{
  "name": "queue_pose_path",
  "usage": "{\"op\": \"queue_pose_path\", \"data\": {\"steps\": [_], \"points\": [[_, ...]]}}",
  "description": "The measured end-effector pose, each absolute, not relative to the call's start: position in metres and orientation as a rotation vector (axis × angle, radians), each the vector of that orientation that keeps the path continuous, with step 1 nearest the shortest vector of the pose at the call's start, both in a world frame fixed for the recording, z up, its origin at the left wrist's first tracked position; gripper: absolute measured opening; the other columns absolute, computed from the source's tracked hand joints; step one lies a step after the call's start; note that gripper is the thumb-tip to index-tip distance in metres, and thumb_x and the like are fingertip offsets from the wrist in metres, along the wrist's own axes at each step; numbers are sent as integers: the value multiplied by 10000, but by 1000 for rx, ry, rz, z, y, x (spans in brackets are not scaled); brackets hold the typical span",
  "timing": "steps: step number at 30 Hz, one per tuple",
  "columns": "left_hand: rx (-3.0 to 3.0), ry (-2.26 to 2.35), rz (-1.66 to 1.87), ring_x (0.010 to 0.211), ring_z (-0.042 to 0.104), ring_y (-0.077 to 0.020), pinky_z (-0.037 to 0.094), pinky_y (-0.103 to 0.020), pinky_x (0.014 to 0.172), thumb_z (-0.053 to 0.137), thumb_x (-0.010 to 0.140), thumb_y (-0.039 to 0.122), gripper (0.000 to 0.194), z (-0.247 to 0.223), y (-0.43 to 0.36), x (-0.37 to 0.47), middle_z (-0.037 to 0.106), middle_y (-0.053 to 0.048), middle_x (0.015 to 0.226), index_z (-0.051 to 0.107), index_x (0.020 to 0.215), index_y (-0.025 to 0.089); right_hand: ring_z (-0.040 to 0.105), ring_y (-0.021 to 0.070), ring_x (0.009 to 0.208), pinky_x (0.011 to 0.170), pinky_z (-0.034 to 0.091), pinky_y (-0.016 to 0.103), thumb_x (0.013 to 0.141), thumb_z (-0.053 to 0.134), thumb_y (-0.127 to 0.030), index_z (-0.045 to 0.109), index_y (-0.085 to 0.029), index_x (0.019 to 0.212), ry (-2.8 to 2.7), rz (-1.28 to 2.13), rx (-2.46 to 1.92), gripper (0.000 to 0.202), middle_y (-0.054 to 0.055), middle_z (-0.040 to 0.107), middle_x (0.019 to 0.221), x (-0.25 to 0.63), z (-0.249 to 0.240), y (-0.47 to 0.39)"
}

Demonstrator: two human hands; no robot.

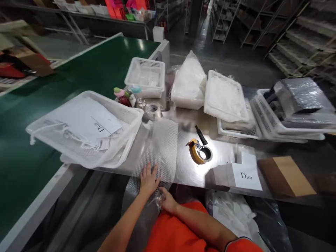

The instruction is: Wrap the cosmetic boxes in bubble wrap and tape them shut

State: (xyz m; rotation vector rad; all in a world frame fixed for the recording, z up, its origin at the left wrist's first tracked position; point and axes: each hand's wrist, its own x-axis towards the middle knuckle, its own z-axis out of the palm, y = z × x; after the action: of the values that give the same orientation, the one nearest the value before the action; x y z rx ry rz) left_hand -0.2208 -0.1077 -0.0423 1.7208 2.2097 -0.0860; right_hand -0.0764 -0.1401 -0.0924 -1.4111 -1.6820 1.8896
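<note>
A sheet of bubble wrap (164,140) runs across the metal table (183,171) and hangs over its front edge. My left hand (149,180) lies on the wrap near that edge, fingers spread. Just right of it, my right hand (168,201) is closed on the edge of the wrap, which is bunched there. To the right lie a yellow tape dispenser (198,152) and a black-handled tool (201,135). A white Dior box (245,176) stands further right, beside a brown carton (287,176).
On the left, a white basket (131,140) holds Dior paper bags, next to the green conveyor (99,66). White baskets (145,63) and bags of white material (190,77) line the back. Wrapped dark packages (301,98) sit at the right. A tape roll (153,111) lies behind the wrap.
</note>
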Motion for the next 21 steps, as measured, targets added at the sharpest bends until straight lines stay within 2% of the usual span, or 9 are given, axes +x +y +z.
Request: {"op": "queue_pose_path", "data": {"steps": [2, 4, 7, 10, 13, 15, 17, 19, 21], "points": [[1799, 2048, -209, 1536, 208, -491, 300, -708, 1153, 626, 909, 399, 784, -51, -87, -208, 173, -174, 1718, 304, 1614, 283, 724, 246, 892, 855, 595, 387, 594, 647, -66, 696, -236, 1174, -1815, 1925, -1431, 606, 13, 746, 929, -64, -82, -139], [1834, 1947, -331, 1536, 163, -526, 275, -775, 1114, 701, 857, 415, 880, -59, -80, -197, 151, -153, 1727, 260, 1616, 354, 695, 302, 1088, 1003, 540, 454, 591, 695, -82, 738, -245, 1142, -1891, 1844, -1463, 576, 63, 736, 1150, -36, -56, -131], [1908, 1906, -416, 1536, 138, -541, 237, -808, 1095, 752, 815, 441, 945, -63, -80, -192, 214, -201, 1702, 250, 1613, 374, 590, 326, 1307, 1129, 452, 487, 751, 693, -205, 721, -272, 1250, -2112, 1517, -1337, 505, 96, 591, 1463, 40, 17, -110], [1966, 1833, -397, 1557, 85, -511, 175, -788, 1134, 737, 821, 483, 835, -60, -75, -194, 288, -212, 1674, 393, 1570, 347, 564, 277, 1341, 1128, 463, 465, 906, 610, -340, 646, -284, 1344, -2203, 912, -1442, 443, 99, 575, 1479, 138, 94, -78], [2053, 1725, -306, 1568, 129, -453, 185, -695, 1198, 651, 887, 397, 546, -57, -61, -195, 295, -147, 1687, 608, 1420, 286, 454, 367, 1430, 1157, 392, 567, 758, 762, -391, 669, -232, 1219, -2356, 369, -1685, 497, 164, 482, 1554, 216, 131, -41], [2109, 1663, -301, 1547, 251, -394, 268, -617, 1200, 591, 905, 260, 476, -58, -51, -193, 336, -119, 1675, 633, 1379, 262, 313, 440, 1503, 1174, 309, 647, 621, 841, -384, 657, -204, 1142, -2515, 230, -1811, 581, 201, 386, 1612, 241, 130, -22], [2121, 1655, -328, 1487, 379, -352, 357, -549, 1161, 573, 888, 179, 588, -58, -42, -189, 401, -121, 1642, 538, 1470, 251, 232, 459, 1531, 1176, 264, 677, 565, 857, -375, 630, -193, 1128, -2669, 253, -1888, 634, 222, 355, 1621, 248, 119, -10], [2125, 1687, -335, 1431, 447, -343, 403, -501, 1120, 623, 853, 180, 773, -59, -35, -185, 443, -150, 1607, 370, 1581, 230, 238, 443, 1529, 1174, 254, 675, 577, 840, -369, 607, -194, 1158, -2778, 321, -1912, 650, 224, 391, 1593, 245, 109, -5], [2103, 1737, -347, 1410, 463, -357, 419, -483, 1094, 700, 802, 214, 944, -61, -30, -180, 418, -187, 1612, 244, 1629, 223, 269, 421, 1514, 1171, 256, 660, 612, 799, -334, 591, -196, 1202, -2824, 330, -1910, 641, 221, 427, 1558, 242, 104, -3]]}}
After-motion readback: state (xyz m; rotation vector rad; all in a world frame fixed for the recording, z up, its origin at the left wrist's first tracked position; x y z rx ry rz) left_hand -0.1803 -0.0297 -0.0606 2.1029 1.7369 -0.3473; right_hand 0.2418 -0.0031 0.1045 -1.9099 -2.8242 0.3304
